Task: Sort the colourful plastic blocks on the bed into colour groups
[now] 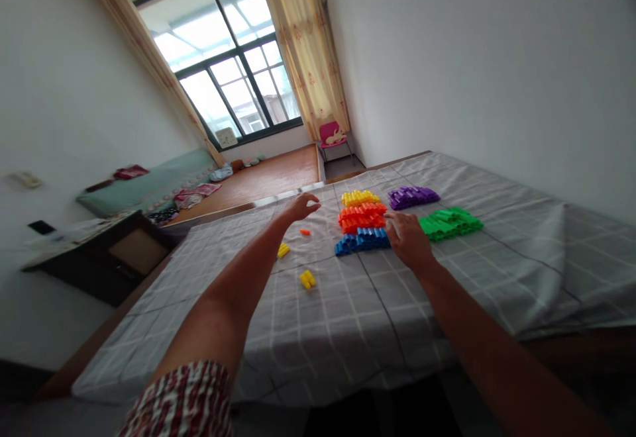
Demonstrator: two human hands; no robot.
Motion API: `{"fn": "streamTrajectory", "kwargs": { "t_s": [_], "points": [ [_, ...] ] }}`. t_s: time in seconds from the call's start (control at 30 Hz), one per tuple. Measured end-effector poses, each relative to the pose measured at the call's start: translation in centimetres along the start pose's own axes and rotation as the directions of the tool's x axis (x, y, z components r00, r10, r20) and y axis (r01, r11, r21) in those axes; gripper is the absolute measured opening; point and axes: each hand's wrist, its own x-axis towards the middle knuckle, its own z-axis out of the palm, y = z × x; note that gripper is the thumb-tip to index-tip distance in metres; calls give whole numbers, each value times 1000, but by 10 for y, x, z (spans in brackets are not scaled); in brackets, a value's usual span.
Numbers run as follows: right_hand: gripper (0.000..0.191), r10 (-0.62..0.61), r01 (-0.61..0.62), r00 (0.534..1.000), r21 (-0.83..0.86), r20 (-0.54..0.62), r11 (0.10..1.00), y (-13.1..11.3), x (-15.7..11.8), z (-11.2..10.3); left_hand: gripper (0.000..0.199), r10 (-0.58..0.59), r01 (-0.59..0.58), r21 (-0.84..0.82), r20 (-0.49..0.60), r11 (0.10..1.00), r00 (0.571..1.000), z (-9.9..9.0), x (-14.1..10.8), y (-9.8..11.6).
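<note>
Rows of small, shiny plastic pieces, their exact kind too small to tell, lie sorted by colour on the bed: yellow pieces (361,197), orange pieces (362,217), blue pieces (362,241), purple pieces (413,196) and green pieces (452,223). My right hand (410,238) is at the right end of the orange and blue rows, fingers apart, seemingly touching their edge. Left of the rows, my left hand (301,207) hovers with its fingers loosely curved and nothing visible in them. Below it are a single orange piece (305,232) and a few loose yellow pieces (307,279).
A grey checked sheet (348,318) covers the bed. To the left stands a dark cabinet (119,251). Past the bed are a wooden platform (278,173), a pink chair (330,132) and a curtained window. A white wall (487,79) runs along the right.
</note>
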Motion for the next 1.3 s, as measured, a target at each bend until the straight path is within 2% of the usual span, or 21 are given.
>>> {"fn": "streamTrajectory", "kwargs": {
  "t_s": [0.13, 0.23, 0.33, 0.43, 0.57, 0.67, 0.8, 0.97, 1.03, 1.13, 1.2, 1.3],
  "points": [
    [42, -68, 68, 990, -2, 125, 998, 8, -7, 15, 37, -179, 177, 22, 93, 984, 979, -24, -71, -55],
    [49, -76, 85, 973, -32, 216, 996, 16, -12, 25, 37, -263, 264, 21, 206, 964, 943, -29, -117, -79],
    [52, -41, 54, 964, -42, 261, 998, 25, -16, 32, 39, -318, 334, -12, 273, 942, 908, -22, -149, -82],
    [52, -5, 11, 959, -22, 284, 1000, 32, -16, 34, 45, -344, 373, -54, 284, 926, 895, -6, -163, -72],
    [53, 49, -51, 950, -4, 309, 999, 28, -14, 29, 52, -287, 325, -111, 265, 939, 921, 10, -159, -55],
    [51, 86, -86, 934, -17, 348, 996, 19, -12, 23, 52, -224, 271, -135, 289, 953, 931, 14, -147, -53],
    [47, 130, -132, 926, -21, 355, 991, 10, -9, 20, 42, -205, 255, -108, 343, 961, 917, 18, -134, -59],
    [46, 155, -154, 937, -26, 312, 988, 10, -10, 21, 47, -277, 321, -64, 366, 945, 888, 18, -128, -62],
    [45, 136, -134, 948, -30, 288, 991, 10, -12, 23, 46, -278, 321, -78, 338, 944, 899, 15, -122, -61],
    [48, 107, -100, 959, -42, 263, 994, 10, -13, 24, 43, -273, 316, -198, 214, 928, 938, 9, -104, -54],
    [49, 100, -91, 963, -49, 252, 995, 10, -14, 25, 44, -295, 340, -366, 173, 867, 940, 5, -86, -45],
    [49, 103, -91, 967, -62, 233, 994, 9, -15, 24, 50, -310, 362, -673, 203, 645, 929, 2, -53, -25]
  ]
}}
